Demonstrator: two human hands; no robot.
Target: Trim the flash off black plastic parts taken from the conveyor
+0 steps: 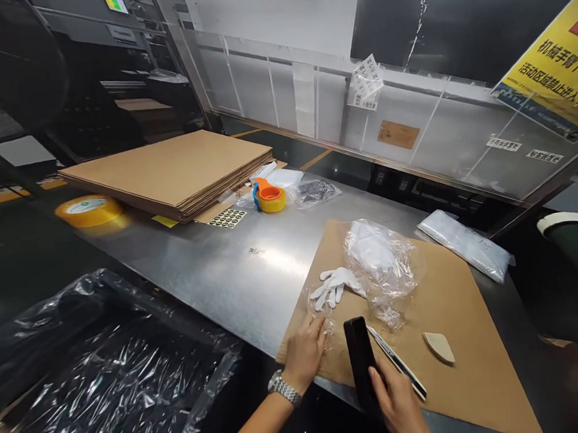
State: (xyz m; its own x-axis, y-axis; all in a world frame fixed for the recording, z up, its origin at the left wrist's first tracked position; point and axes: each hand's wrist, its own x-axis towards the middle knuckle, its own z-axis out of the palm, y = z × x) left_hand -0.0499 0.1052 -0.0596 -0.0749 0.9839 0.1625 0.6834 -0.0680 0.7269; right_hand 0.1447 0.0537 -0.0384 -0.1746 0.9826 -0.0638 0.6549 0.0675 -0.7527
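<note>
My left hand (304, 350), with a metal-banded watch at the wrist, is at the left edge of a brown cardboard sheet (472, 388). Its fingers are bent together on a piece of clear plastic film (329, 332). My right hand (397, 397) is closed around a black slab that looks like a phone (358, 353), held tilted above the sheet's front edge. Beside those fingers lies a slim light-and-dark tool, like a cutter (395, 361). White gloves (336, 286) lie just beyond my left hand, next to a clear bag (383, 256) with white contents. A beige wedge-shaped piece (439, 348) lies to the right.
Stacked cardboard (177, 168) stands at the back left of the metal table (238, 273). Near it are a yellow tape roll (88, 211), an orange-and-blue tape dispenser (268, 195) and a label sheet (228, 218). A plastic-wrapped pack (464, 244) lies back right, before a transparent panel (331, 105).
</note>
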